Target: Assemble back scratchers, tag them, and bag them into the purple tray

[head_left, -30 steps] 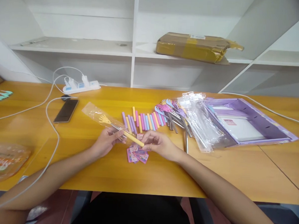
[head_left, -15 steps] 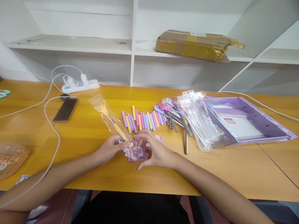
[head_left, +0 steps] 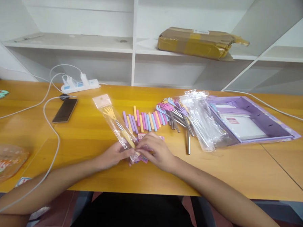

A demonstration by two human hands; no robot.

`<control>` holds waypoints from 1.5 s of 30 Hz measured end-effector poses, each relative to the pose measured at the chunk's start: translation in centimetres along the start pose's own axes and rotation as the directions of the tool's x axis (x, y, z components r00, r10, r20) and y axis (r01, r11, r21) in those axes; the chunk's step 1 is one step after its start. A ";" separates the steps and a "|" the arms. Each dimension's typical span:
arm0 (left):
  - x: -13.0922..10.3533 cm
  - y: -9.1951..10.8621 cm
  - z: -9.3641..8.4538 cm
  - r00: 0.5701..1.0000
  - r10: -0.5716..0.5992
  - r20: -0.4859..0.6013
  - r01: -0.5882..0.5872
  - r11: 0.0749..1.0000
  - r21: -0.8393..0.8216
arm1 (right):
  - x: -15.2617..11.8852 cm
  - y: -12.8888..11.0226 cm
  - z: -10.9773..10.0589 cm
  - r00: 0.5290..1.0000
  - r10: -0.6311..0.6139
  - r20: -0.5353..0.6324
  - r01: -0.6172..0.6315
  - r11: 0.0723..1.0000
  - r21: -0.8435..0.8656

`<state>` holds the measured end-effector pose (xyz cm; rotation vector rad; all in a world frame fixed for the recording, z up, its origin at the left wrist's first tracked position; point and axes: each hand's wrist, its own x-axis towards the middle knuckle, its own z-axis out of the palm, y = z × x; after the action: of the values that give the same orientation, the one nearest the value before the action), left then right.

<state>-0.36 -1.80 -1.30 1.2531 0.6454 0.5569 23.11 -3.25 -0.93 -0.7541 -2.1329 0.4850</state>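
A clear plastic bag (head_left: 117,126) holds a yellow hand-shaped back scratcher (head_left: 110,113) and slants up and left from my hands. My left hand (head_left: 115,154) is closed on the bag's lower part. My right hand (head_left: 156,151) pinches the bag's bottom end, its fingertips close to the left thumb. Pink and purple printed cards (head_left: 142,158) lie partly hidden beneath my fingers. Beyond my hands lies a row of coloured tubes (head_left: 146,122) in purple, yellow, pink and blue. Right of it is a pile of scratchers with metal rods (head_left: 177,111).
Clear bags (head_left: 204,123) lie beside an open purple box (head_left: 265,124) on the right. A phone (head_left: 65,110), a power strip (head_left: 80,85) with white cables and an orange package (head_left: 5,163) are on the left. A taped parcel (head_left: 194,43) rests on the shelf.
My right hand has closed from a spread grasp to a pinch at the bag's bottom end. The bag now lies straighter, with its pink top showing, and the crumpled plastic is less visible.
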 end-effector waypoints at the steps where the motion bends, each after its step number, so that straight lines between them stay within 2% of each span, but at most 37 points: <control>1: -0.1 -0.1 0.2 1.000 -0.007 0.021 0.007 1.000 -0.009 | 0.0 0.0 0.1 1.000 0.026 -0.006 -0.026 1.000 0.014; 4: -0.1 -0.2 0.7 1.000 0.003 0.004 -0.003 0.999 0.051 | -0.1 0.0 0.3 0.997 0.077 -0.019 -0.075 0.995 0.070; 6: 0.0 -0.1 0.8 1.000 0.008 -0.007 -0.008 0.996 0.084 | -0.3 0.0 0.4 0.982 0.187 0.032 -0.190 0.969 0.159; 8: 0.1 0.1 0.8 1.000 0.010 0.005 -0.010 0.997 0.075 | -0.4 0.1 0.5 0.935 0.315 0.161 -0.350 0.888 0.299; 10: 0.1 0.3 0.6 1.000 0.011 0.014 -0.011 0.998 0.062 | -0.4 0.3 0.6 0.888 0.383 0.253 -0.458 0.776 0.434; 13: 0.1 0.9 0.2 1.000 0.016 -0.004 -0.016 0.999 0.039 | -0.2 0.6 0.7 0.868 0.442 0.225 -0.484 0.653 0.582; 16: 0.0 1.2 -0.2 1.000 0.021 0.004 -0.021 1.000 0.020 | 0.1 0.8 0.4 0.860 0.453 0.233 -0.483 0.581 0.654; 22: -0.3 1.1 -0.3 0.990 -0.013 0.140 0.003 0.997 0.071 | 0.0 1.0 0.3 0.828 0.340 0.446 -0.559 0.426 0.712; 26: -0.3 0.6 -0.1 0.986 -0.021 0.163 0.007 0.997 0.083 | -0.2 1.2 0.9 0.827 0.343 0.445 -0.559 0.426 0.711; 29: -0.1 0.2 -0.2 0.995 -0.032 0.099 0.020 0.992 0.125 | -0.2 1.2 0.9 0.829 0.375 0.415 -0.555 0.454 0.697; 32: 0.2 0.1 -0.3 0.997 -0.013 0.075 0.004 0.992 0.127 | -0.1 0.9 0.6 0.819 0.357 0.449 -0.572 0.452 0.684; 35: -0.1 0.6 -0.3 0.986 -0.005 0.168 -0.014 0.994 0.112 | -0.1 0.5 0.3 0.808 0.327 0.490 -0.589 0.424 0.688; 37: -0.5 1.1 -0.2 0.963 -0.052 0.265 0.006 0.985 0.170 | -0.1 0.4 0.1 0.812 0.336 0.478 -0.581 0.383 0.718; 40: -1.3 2.0 0.1 0.893 -0.196 0.406 0.060 0.944 0.324 | 0.1 0.3 0.1 0.817 0.371 0.441 -0.562 0.338 0.755; 42: -1.5 2.5 0.1 0.856 -0.250 0.453 0.063 0.919 0.388 | 0.2 0.2 0.1 0.800 0.396 0.451 -0.584 0.339 0.738; 44: -1.4 2.7 -0.1 0.871 -0.237 0.430 0.063 0.923 0.380 | 0.2 -0.1 0.3 0.774 0.405 0.487 -0.621 0.335 0.709; 45: -1.2 2.7 -0.3 0.902 -0.207 0.379 0.063 0.932 0.358 | 0.2 -0.4 0.4 0.760 0.388 0.521 -0.642 0.325 0.694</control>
<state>-1.50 -1.81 1.48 1.5766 0.4753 0.0499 22.53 -3.43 -0.83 -0.7719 -1.4421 1.9455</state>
